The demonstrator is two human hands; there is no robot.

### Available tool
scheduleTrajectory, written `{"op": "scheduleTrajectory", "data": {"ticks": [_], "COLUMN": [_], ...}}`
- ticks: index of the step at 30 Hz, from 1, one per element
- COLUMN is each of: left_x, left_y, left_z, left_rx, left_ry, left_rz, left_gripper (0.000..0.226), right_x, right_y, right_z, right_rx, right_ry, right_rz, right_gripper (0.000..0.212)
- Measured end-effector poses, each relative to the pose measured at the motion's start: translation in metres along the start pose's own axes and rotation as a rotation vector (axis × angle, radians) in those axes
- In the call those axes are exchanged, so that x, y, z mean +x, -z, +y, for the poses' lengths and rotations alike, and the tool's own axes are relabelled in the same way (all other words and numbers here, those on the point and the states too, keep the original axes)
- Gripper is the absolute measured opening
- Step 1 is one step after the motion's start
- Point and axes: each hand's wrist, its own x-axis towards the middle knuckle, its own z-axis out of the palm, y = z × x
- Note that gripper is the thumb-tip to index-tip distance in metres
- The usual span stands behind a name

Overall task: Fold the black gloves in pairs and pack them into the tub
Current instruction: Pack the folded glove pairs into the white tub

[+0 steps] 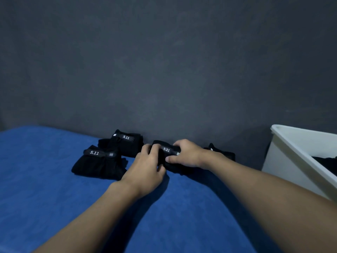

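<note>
Several black gloves with white "5.11" straps lie on a blue cloth surface (54, 198) near the wall. My left hand (145, 168) and my right hand (186, 154) both grip one folded glove bundle (166, 152) in the middle, strap up. A second bundle (98, 163) rests at the left front, a third (125, 141) behind it. Another black glove (222, 154) lies behind my right wrist, partly hidden. The white tub (299, 148) stands at the right edge with dark fabric (326, 163) inside.
A dark grey wall (164, 70) rises directly behind the gloves. The blue surface stretches toward me and to the left. The tub's near rim runs diagonally beside my right forearm.
</note>
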Motion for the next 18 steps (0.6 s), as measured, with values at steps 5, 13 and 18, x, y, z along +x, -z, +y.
{"op": "scheduleTrajectory", "data": {"ticks": [5, 13, 18], "left_x": [-0.001, -0.002, 0.001], "left_y": [0.001, 0.003, 0.009], "left_z": [-0.001, 0.005, 0.005], "left_rx": [-0.033, -0.130, -0.272], "left_ry": [0.035, 0.084, 0.192], "left_rz": [0.032, 0.104, 0.229], "left_gripper": [0.049, 0.048, 0.052], "right_x": [-0.003, -0.012, -0.019], "right_y": [0.002, 0.004, 0.009], "right_z": [-0.004, -0.009, -0.014], "right_rx": [0.051, 0.131, 0.249], "right_ry": [0.054, 0.121, 0.157], "right_rz": [0.026, 0.083, 0.157], "right_gripper": [0.037, 0.038, 0.036]}}
